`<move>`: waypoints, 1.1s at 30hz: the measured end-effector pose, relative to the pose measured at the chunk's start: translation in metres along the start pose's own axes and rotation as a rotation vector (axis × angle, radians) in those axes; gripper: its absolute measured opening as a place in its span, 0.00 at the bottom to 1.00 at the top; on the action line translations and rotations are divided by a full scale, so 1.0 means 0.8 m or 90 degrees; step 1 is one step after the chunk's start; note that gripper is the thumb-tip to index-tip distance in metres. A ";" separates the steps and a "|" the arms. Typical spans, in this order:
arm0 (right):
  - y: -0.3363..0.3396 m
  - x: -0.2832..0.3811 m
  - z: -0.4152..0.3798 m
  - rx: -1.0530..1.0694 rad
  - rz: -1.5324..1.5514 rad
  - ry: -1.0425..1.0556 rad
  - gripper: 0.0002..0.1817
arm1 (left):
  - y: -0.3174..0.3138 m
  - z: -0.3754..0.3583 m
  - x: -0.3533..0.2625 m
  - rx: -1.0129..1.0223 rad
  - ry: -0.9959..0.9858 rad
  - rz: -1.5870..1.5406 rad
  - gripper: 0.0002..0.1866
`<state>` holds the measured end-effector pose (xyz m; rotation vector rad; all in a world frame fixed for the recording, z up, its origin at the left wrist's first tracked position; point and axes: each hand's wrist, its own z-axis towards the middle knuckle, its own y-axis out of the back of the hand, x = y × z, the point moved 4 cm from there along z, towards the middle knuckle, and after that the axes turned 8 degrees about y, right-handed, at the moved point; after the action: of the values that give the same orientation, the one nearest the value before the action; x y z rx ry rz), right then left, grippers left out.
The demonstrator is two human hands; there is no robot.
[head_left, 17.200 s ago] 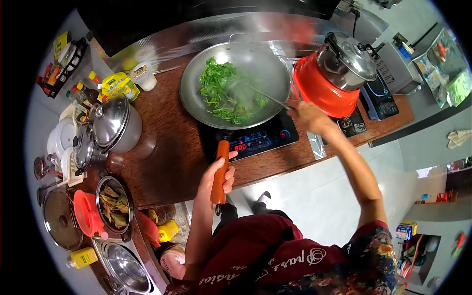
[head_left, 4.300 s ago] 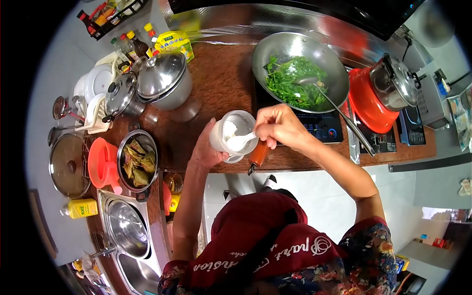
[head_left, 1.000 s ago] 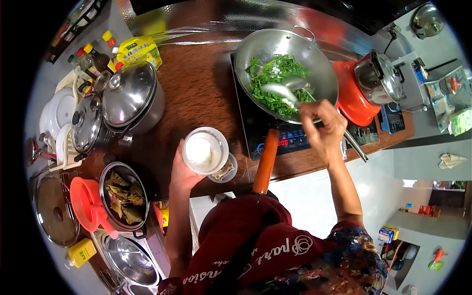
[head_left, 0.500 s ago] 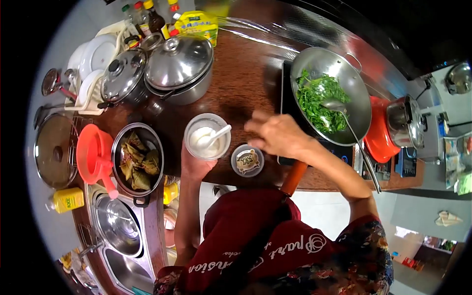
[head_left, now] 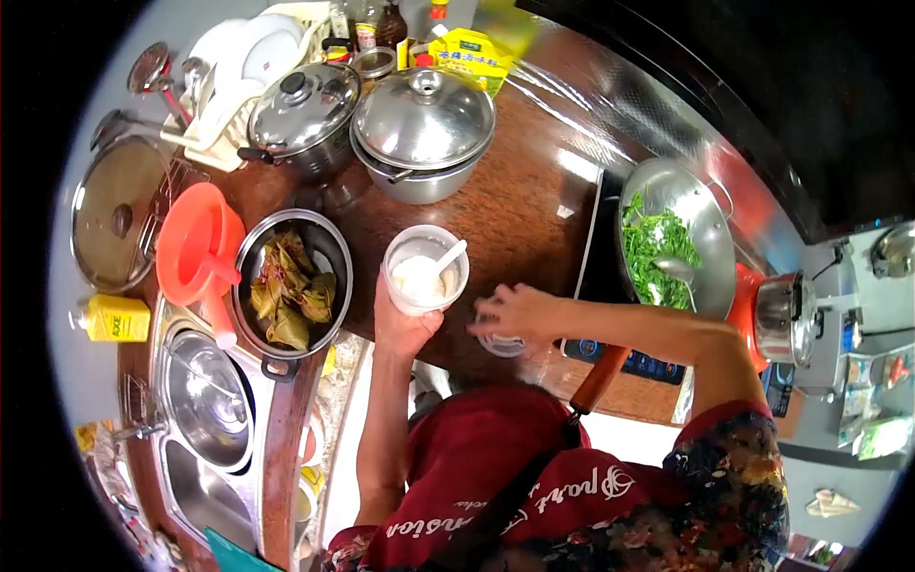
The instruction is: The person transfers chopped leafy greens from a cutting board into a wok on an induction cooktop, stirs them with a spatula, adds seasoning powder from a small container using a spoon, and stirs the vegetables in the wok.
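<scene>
My left hand (head_left: 405,322) is wrapped round a clear plastic tub (head_left: 427,297), held up over the counter's front edge. White powder lies inside it, and a white spoon (head_left: 452,255) leans out over the rim. My right hand (head_left: 518,316) is over a small round lid (head_left: 502,346) on the counter, fingers apart and bent down toward it. Part of the lid is hidden under the hand. Beyond my right forearm stands a wok (head_left: 701,205) of chopped green leaves (head_left: 658,243), with a metal ladle (head_left: 675,268) resting in it.
A black pot (head_left: 343,253) of leaf-wrapped parcels and a red plastic dipper (head_left: 205,234) are to the left, above the sink (head_left: 205,496). Two lidded pots (head_left: 424,133) stand at the back. The wok's wooden handle (head_left: 600,378) juts past the counter edge.
The view has shifted, so the counter things sit elsewhere in the frame. My right hand has come down over the small lid and now covers part of it. My left hand keeps the tub.
</scene>
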<state>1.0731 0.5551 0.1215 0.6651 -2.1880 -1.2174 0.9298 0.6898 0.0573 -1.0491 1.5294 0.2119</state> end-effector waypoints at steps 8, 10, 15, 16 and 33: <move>0.144 -0.070 -0.066 -0.297 0.501 -0.265 0.58 | -0.037 -0.020 -0.011 0.053 0.250 -0.427 0.27; 0.152 -0.058 -0.048 -0.370 0.431 -0.185 0.56 | -0.055 -0.012 -0.002 0.109 0.357 -0.502 0.27; 0.147 -0.022 -0.037 -0.363 0.281 -0.198 0.59 | -0.104 -0.002 -0.031 0.277 0.251 -0.414 0.29; 0.143 -0.018 -0.041 -0.380 0.230 -0.222 0.60 | -0.110 0.002 -0.025 0.256 0.284 -0.434 0.30; 0.111 -0.332 -0.107 -0.507 0.245 -0.764 0.53 | -0.094 0.041 -0.011 -0.186 -0.207 0.725 0.41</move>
<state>1.3101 0.7176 0.1782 -1.0110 -2.0639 -2.3561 1.0048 0.6728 0.0870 -0.2085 1.6560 1.3486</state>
